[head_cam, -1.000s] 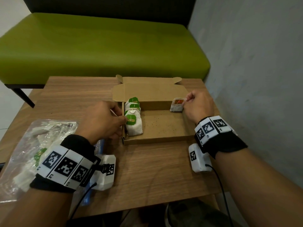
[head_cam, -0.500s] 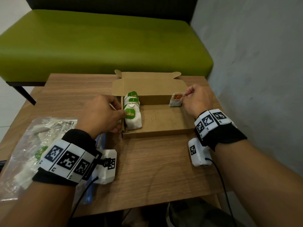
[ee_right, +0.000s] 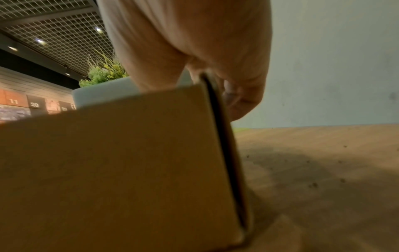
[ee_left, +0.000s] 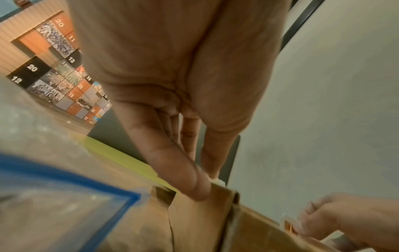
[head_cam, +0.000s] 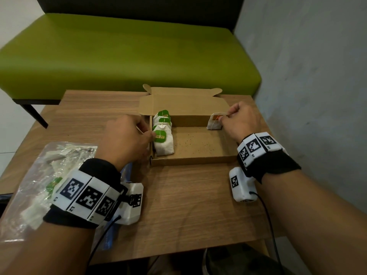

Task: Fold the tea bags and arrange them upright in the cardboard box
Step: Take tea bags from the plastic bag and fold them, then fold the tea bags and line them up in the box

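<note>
An open cardboard box (head_cam: 190, 160) sits mid-table. Three folded tea bags with green tags stand in a row along its left wall. My left hand (head_cam: 150, 135) reaches over that wall and pinches the nearest green-tagged tea bag (head_cam: 164, 144) at its tag. The left wrist view shows the left hand (ee_left: 205, 184) with thumb and fingers closed at the wall's top edge (ee_left: 205, 221). My right hand (head_cam: 225, 117) pinches the top of an orange-tagged tea bag (head_cam: 214, 124) standing in the back right corner. In the right wrist view the box wall (ee_right: 118, 162) hides the fingertips.
A clear plastic bag (head_cam: 49, 169) holding more tea bags lies at the table's left front. Dark tea specks dot the box floor (head_cam: 198, 143). A green bench (head_cam: 119, 56) stands behind the table and a grey wall (head_cam: 317, 76) runs close along the right.
The head view has shifted a little. Both hands stay at the same tea bags in the box.
</note>
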A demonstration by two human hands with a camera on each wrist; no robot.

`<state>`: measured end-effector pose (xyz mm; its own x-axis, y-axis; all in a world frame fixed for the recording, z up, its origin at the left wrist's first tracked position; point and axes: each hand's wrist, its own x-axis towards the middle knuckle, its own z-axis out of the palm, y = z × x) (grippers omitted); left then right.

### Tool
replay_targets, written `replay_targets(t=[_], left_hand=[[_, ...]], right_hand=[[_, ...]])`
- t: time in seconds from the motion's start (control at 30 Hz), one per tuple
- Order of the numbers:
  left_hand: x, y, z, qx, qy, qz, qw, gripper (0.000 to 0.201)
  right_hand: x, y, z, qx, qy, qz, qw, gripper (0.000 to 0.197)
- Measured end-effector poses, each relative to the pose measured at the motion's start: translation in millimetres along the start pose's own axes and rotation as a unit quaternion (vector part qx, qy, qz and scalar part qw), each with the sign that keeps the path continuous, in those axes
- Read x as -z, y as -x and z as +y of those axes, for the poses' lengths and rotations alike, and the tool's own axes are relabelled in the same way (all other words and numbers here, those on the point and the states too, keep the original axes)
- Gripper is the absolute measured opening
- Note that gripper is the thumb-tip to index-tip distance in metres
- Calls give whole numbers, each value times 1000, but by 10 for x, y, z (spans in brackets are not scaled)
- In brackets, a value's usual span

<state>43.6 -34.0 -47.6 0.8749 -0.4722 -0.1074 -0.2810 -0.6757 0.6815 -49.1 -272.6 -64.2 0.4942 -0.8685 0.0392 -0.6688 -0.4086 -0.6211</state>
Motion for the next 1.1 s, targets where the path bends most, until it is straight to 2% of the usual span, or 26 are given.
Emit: replay_targets(t=[0.1, 0.2, 0.27, 0.33, 0.4, 0.47, 0.53, 0.57, 0.6, 0.67, 0.73, 0.8, 0.87, 0.93, 1.03, 1.1], left_hand=[[173, 62, -2, -14, -18, 35, 999, 21], [438, 170, -45, -6, 29, 101, 994, 24], [620, 223, -176, 0, 46, 149, 988, 26], [780, 274, -332, 15, 45, 172, 984, 28], [886, 322, -468, 25, 13, 169, 985, 29], [949, 366, -566, 39, -37, 151, 987, 29], [993, 390, -680, 61, -95, 135, 984, 33], [1008, 396, -747, 73, -128, 125, 981, 37], [1025, 396, -815, 84, -162, 111, 977, 43], [1068, 416, -935, 119, -195, 64, 971, 55], [1098, 441, -1044, 168, -188, 0, 968, 64], [1098, 447, -1099, 192, -167, -29, 967, 66], [1070, 420, -1132, 188, -146, -12, 971, 57], [1040, 388, -1156, 180, -113, 16, 977, 37], [1016, 349, -1218, 173, -69, 45, 982, 12], [1007, 327, -1248, 157, -68, 57, 984, 15]], right_hand=[[65, 171, -143, 58, 2, 37, 998, 32], [13, 498, -428, 176, -23, 3, 984, 17], [-61, 779, -646, 244, -50, -80, 965, 4], [-135, 1041, -830, 284, -39, -177, 942, 4], [-192, 1255, -964, 301, 21, -269, 914, 7], [-252, 1428, -1026, 321, 103, -354, 872, 7], [-320, 1560, -1044, 346, 170, -406, 828, 4], [-359, 1602, -1036, 354, 185, -414, 818, 2], [-396, 1630, -1023, 354, 184, -415, 818, 3], [-468, 1667, -994, 341, 150, -404, 835, 10], [-511, 1709, -998, 337, 103, -379, 856, 15], [-568, 1739, -1018, 349, 78, -346, 868, 18], [-657, 1766, -1043, 348, 76, -330, 874, 29], [-758, 1787, -1075, 346, 97, -323, 876, 34], [-845, 1799, -1130, 345, 96, -316, 878, 11], [-868, 1790, -1170, 333, 98, -336, 876, 32]])
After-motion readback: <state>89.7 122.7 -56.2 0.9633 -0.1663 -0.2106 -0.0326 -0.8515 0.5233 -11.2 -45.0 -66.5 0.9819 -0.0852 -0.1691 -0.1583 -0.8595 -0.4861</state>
